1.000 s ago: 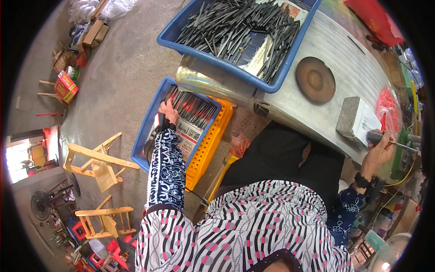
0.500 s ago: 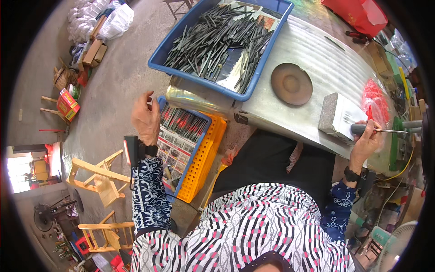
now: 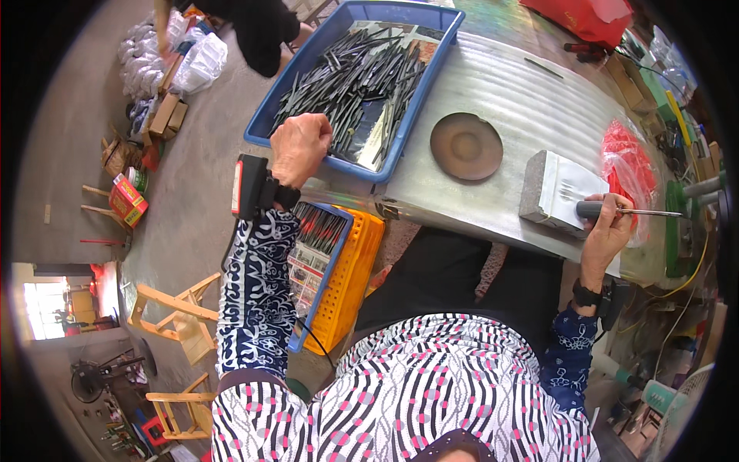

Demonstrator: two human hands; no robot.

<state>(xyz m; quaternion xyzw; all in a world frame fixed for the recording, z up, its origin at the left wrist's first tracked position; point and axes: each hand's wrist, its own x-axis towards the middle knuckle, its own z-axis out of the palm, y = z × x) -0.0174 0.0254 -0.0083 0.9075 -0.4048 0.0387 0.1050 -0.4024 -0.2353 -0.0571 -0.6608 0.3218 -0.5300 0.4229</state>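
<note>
My left hand [image 3: 301,148] is at the near left rim of a blue plastic tray [image 3: 404,143], over its edge. Its fingers are curled in, and whatever they may hold is hidden. Inside the tray lie many thin dark metal strips [image 3: 350,77] in a loose heap, on paper. My right hand [image 3: 608,235] is wrapped round a screwdriver [image 3: 589,209] with a grey handle, its shaft pointing right. Beside that hand stands a block [image 3: 560,189] with a rough grey side and a white top. A round brown dish [image 3: 466,146] lies between the block and the tray.
Foam sheeting covers the table [image 3: 508,92]. Below the tray, a yellow crate [image 3: 358,266] bears a second blue tray of red-marked strips [image 3: 319,229]. Wooden stools [image 3: 181,316] stand at left. A person in black [image 3: 258,31] is beyond the tray. A red bag [image 3: 589,19] lies far right.
My left hand has moved from above the lower tray, fingers apart, up and right to the big tray, and its fingers have curled in. A person in black has appeared. My right hand keeps the screwdriver.
</note>
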